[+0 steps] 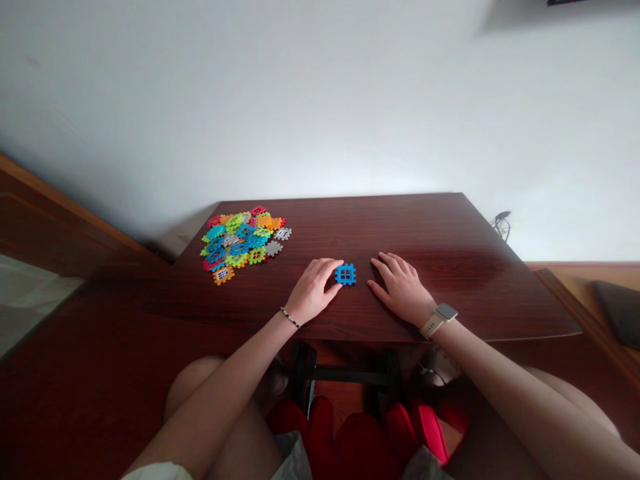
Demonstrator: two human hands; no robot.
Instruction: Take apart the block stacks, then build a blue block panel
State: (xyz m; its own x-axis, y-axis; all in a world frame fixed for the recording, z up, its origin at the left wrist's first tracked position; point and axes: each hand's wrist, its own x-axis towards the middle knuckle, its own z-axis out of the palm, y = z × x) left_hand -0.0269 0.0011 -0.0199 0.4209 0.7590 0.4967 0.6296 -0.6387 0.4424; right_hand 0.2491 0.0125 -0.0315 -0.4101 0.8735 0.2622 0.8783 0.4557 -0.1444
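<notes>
A blue tile [345, 274] with window-like holes lies at the tips of the left hand [313, 287], just to their right. The left thumb and forefinger reach its two left corners, the forefinger at the far one and the thumb at the near one — whether they pinch it or merely rest there cannot be told. The right hand [403, 287] lies to the right of that grip, palm down, loose and apart from the tile, its fingers spread on the table [380, 227].

Behind the left hand's fingers, at the wrist, sits a bracelet [290, 317]; a watch [440, 319] circles the other wrist. Farther left of the grip and beyond it spreads a pile [245, 239] of tiles — blue, green, orange, red and grey, many overlapping. An orange tile [223, 275] lies on its near edge. Past the table's far edge stands a pale wall [320, 100]; well to the grip's right, a dark cable [501, 223] shows against it.
</notes>
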